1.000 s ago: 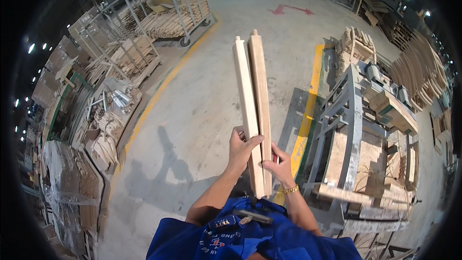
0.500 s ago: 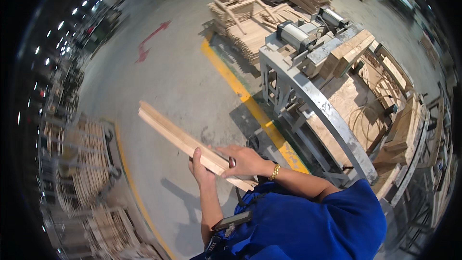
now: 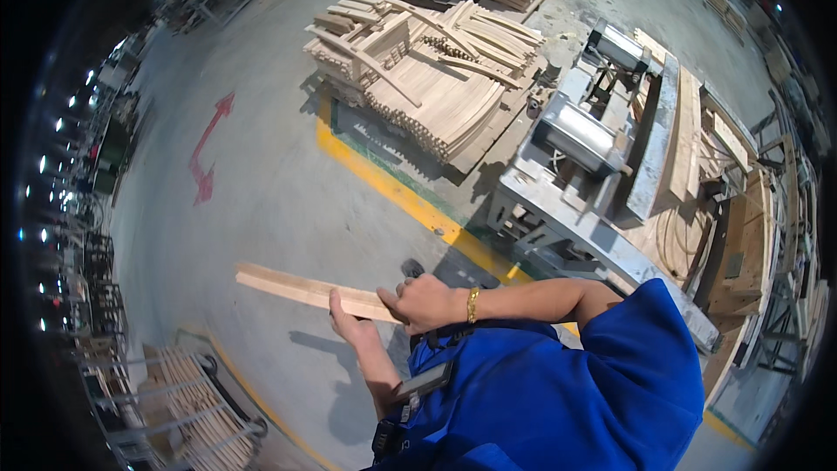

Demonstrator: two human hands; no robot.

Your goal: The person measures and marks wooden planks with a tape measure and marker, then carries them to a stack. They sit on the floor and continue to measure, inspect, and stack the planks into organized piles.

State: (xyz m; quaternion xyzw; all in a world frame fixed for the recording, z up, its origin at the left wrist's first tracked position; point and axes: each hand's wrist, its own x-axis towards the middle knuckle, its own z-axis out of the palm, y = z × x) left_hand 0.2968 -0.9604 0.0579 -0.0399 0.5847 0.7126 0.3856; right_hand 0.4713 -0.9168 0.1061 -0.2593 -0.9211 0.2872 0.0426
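Observation:
I hold long pale wooden slats level in front of my chest, pointing out to my left. My left hand grips them from below near their close end. My right hand, with a gold bracelet at the wrist, closes over the top of the same end. I cannot tell whether it is one slat or two stacked. My blue shirt fills the lower right.
A pallet of stacked curved wooden parts stands ahead, beyond a yellow floor line. A grey metal machine with wood pieces is at the right. A wire cart of slats sits lower left. A red arrow marks the concrete floor.
I have turned to the right: the machine and pallet have swung toward the middle of the view. The slats, first pointing straight ahead, now point out to my left. Both hands kept their grip.

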